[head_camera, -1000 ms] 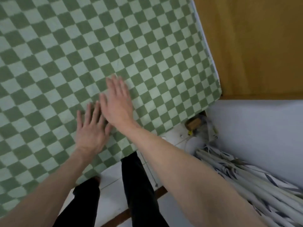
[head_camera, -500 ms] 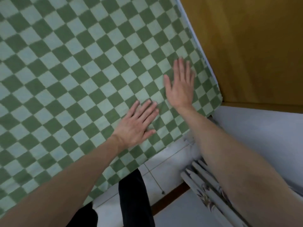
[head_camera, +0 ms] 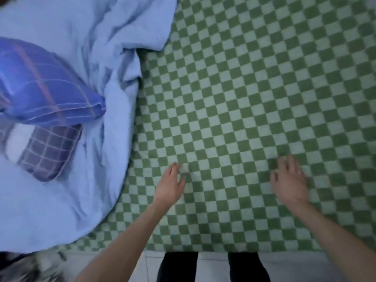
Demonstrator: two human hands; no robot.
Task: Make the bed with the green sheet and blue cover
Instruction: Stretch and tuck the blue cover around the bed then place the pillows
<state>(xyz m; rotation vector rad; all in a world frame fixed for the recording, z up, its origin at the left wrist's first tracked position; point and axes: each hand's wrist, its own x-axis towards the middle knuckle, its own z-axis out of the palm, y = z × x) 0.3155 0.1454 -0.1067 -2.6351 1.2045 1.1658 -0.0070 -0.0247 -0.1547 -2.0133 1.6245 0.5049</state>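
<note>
The green checkered sheet (head_camera: pixel 254 98) lies spread flat over the bed, filling the middle and right of the head view. The light blue cover (head_camera: pixel 67 180) sits bunched in a heap on the left part of the bed. My left hand (head_camera: pixel 169 185) rests palm down on the sheet just right of the cover's edge, fingers apart and holding nothing. My right hand (head_camera: pixel 289 180) lies flat on the sheet further right, also empty with spread fingers. The picture is blurred by motion.
A blue-purple plaid pillow (head_camera: pixel 44 88) lies on top of the cover at the left, with a smaller grey-purple checked pillow (head_camera: pixel 48 153) below it. The bed's near edge runs along the bottom, with my dark trouser legs (head_camera: pixel 180 265) on pale floor.
The view has swung left from the bed's right corner by the wooden wall to its left part, bringing the cover and pillows into sight. Both hands have moved apart on the sheet.
</note>
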